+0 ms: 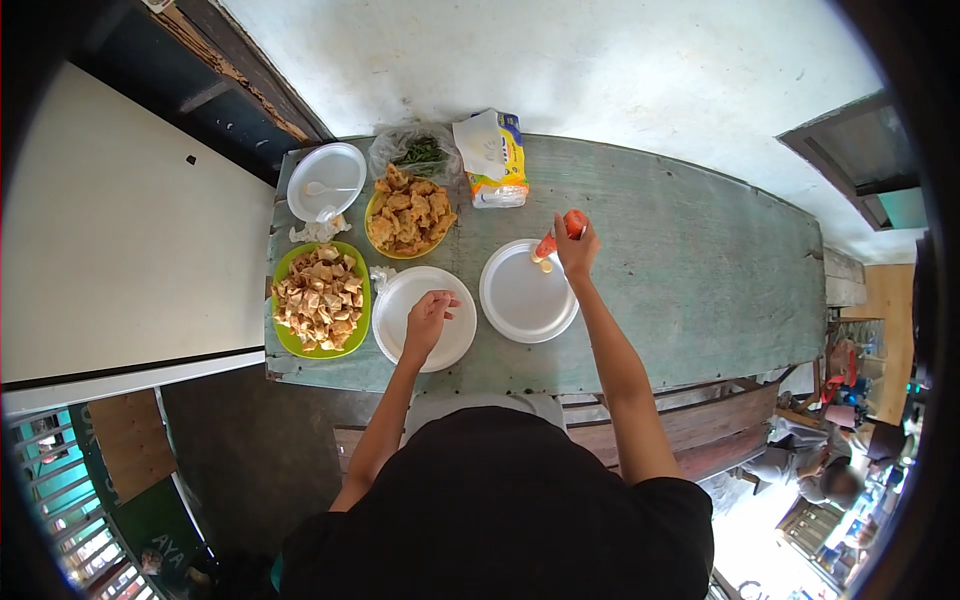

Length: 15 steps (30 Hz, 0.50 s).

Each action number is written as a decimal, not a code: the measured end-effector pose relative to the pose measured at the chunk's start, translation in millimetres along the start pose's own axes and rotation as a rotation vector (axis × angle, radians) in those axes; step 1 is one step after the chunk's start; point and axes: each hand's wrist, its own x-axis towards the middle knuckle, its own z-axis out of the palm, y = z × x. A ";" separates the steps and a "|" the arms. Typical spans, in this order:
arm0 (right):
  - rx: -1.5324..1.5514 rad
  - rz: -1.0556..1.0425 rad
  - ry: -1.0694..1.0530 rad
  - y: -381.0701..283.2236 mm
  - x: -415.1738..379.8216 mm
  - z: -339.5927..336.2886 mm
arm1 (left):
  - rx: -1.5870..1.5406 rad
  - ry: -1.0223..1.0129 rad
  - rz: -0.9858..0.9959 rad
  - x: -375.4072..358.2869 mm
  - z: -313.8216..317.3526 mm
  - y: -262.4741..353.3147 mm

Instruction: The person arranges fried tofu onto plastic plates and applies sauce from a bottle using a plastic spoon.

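My right hand (pixel 577 246) is wrapped round a red and pale tube-shaped packet (pixel 547 247), tilted with its lower end over the far right rim of a white plate (pixel 528 325). Small pale yellow round pieces (pixel 543 264) lie by that rim, just below the packet's end. Over a second white plate (pixel 394 340) hovers my left hand (pixel 430 312), fingers slightly bent and apart, with nothing seen in them.
A green bowl (pixel 277 322) heaped with folded fried pieces stands left; behind are a yellow bowl (pixel 376 240) of fried food, a bag of green leaves (pixel 420 152), a tissue pack (pixel 502 165) and a white bowl holding a spoon (pixel 325 187). A wall borders the table (pixel 700 260).
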 end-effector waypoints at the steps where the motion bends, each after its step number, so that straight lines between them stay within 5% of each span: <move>1: -0.009 -0.007 0.005 0.6 0.0 0.1 | -0.001 -0.003 -0.002 0.0 0.3 -1.1; 15: -0.003 0.038 0.014 0.6 -0.1 -0.5 | 0.009 -0.001 -0.016 -2.2 -2.6 -5.9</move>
